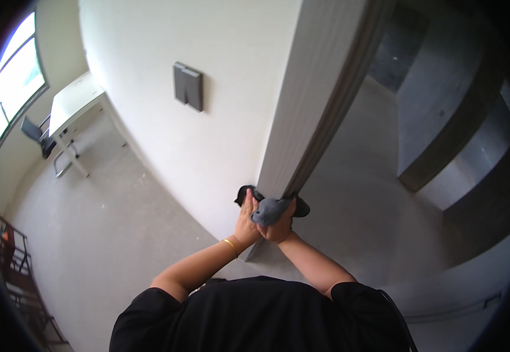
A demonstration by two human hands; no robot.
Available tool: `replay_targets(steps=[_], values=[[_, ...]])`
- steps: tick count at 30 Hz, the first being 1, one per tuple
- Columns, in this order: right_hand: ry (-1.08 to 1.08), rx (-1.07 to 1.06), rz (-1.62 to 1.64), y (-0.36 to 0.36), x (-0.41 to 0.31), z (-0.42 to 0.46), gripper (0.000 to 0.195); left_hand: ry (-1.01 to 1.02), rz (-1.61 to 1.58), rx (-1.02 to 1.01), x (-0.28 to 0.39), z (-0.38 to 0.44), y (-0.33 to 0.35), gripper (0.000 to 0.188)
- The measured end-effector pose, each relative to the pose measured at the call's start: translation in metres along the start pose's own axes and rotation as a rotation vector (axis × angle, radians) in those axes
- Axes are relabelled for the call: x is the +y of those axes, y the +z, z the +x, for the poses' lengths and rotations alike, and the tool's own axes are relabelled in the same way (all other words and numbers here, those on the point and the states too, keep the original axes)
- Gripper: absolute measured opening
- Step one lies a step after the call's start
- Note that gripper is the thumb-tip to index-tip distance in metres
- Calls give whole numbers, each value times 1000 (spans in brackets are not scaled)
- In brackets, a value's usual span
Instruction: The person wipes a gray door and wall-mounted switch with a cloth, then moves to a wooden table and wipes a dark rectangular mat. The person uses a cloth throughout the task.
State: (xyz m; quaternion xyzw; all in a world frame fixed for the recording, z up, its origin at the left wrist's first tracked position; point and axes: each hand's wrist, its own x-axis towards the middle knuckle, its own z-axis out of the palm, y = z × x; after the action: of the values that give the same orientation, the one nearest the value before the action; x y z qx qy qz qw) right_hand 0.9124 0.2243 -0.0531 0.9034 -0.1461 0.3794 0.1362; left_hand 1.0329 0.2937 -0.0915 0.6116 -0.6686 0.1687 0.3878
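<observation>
A grey cloth (271, 212) is bunched against the front of a wood-grain door frame (312, 88), low down in the middle of the view. My right hand (281, 229) grips it from the right, with its fingers partly hidden by the folds. Dark cloth (302, 208) sticks out beyond these fingers on the doorway side. On the wall side, my left hand (247, 222) holds another dark part of cloth (242, 193) against the frame's edge, its fingers nearly straight. Whether the dark parts belong to the grey cloth, I cannot tell. My wrists are close together.
A dark double switch plate (188, 87) is on the white wall (233, 44). Farther left are a white desk (76, 99), an office chair (39, 136) and a window (15, 83). A dark wooden rack (15, 264) stands lower left. Concrete steps (462, 176) rise beyond the doorway.
</observation>
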Motion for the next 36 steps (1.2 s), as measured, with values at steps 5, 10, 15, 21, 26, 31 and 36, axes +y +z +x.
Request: replay_targets(steps=[5,10,15,21,26,31,36], values=[[144,248,186,-12,-25,-5,42,-318,-215,-95,38,-5,-51,67],[582,180,754,-61,-57,-23,34,-204,-197,-168,63,-30,-78,50],[1324,295,1904,-92,-87,-59,30,-945,-1350,-37,97,-71,-123,29],[756,-1118,1651,-122,-210,-97,52,-993,-1686,212,136,-160,-291,28],[688,-1138,1948,-115,-336,-132,43,-852,-1625,372,161,-283,-399,28],[935,-807,2459,-142,-407,-68,52,-852,-337,458,175,-375,-449,27],[-359,-347,1625,-231,-524,-14,42,-968,-823,1029,185,-420,-463,32]])
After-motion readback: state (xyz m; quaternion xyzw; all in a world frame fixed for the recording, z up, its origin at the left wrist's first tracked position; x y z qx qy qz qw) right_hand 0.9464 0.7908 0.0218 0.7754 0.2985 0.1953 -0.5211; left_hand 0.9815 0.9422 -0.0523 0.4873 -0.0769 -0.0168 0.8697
